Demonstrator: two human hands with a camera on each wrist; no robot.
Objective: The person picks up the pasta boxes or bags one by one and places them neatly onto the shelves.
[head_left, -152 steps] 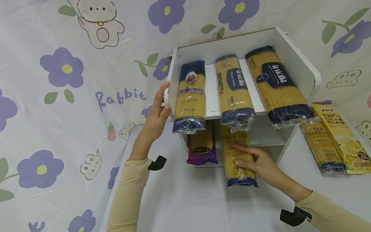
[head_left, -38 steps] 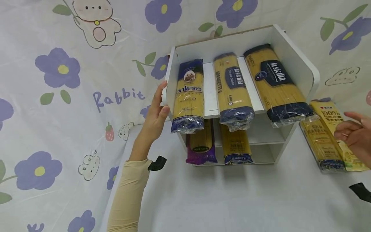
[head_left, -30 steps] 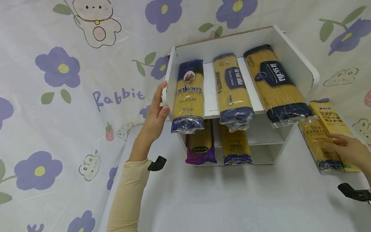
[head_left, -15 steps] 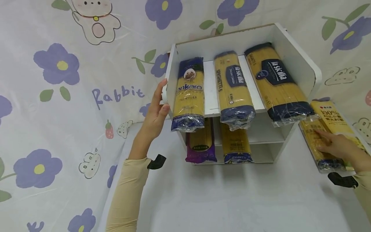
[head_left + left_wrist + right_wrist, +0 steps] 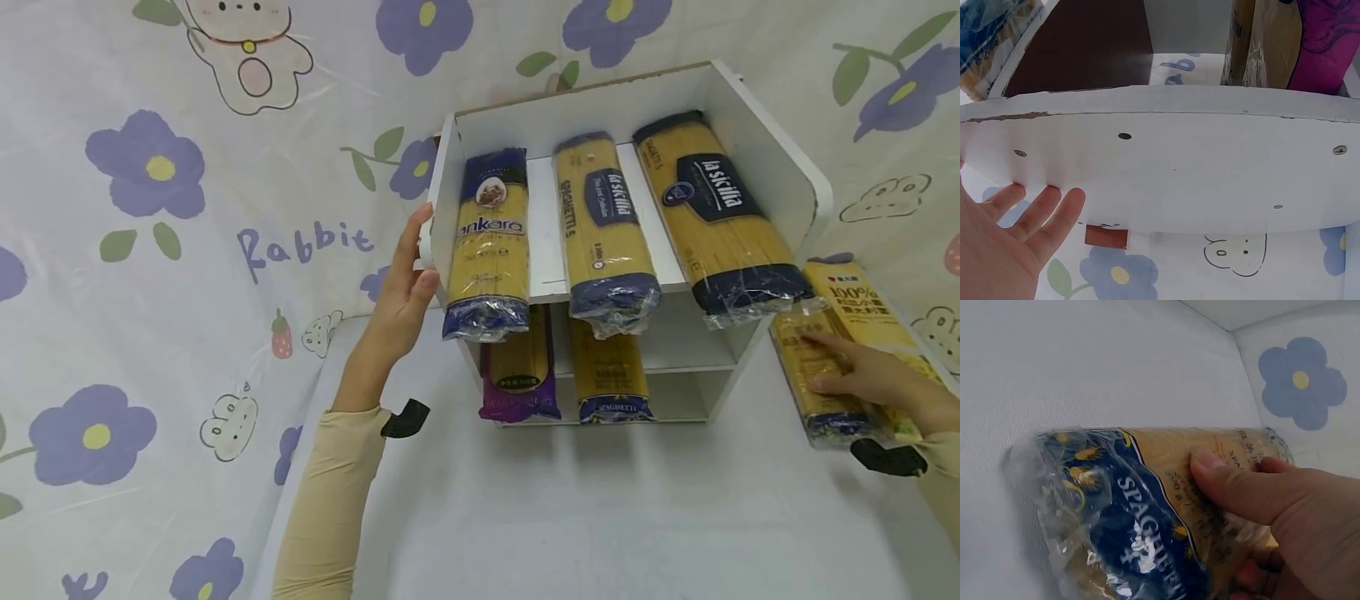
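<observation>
My left hand (image 5: 400, 312) rests its straight fingertips on the left side panel (image 5: 1179, 169) of a white shelf unit (image 5: 547, 225). At the right, my right hand (image 5: 873, 379) grips a spaghetti pack (image 5: 813, 379). In the right wrist view the thumb presses on the front of this pack (image 5: 1166, 506), beside its blue SPAGHETTI end, and the fingers curl round its edge. A yellow pasta pack (image 5: 862, 304) lies close behind it, partly covered by the hand.
On the top shelf lie an Ankara pack (image 5: 491, 242) and two La Sicilia packs, one middle (image 5: 606, 225) and one right (image 5: 720, 208). Below, a purple-ended pack (image 5: 520, 375) and a blue-ended spaghetti pack (image 5: 611, 379) stick out. A flowered cloth (image 5: 187, 333) hangs behind.
My right hand has gone from the lower-shelf spaghetti pack to the packs at the right, taken hold of one and shifted it slightly left. The left hand keeps its place on the panel.
</observation>
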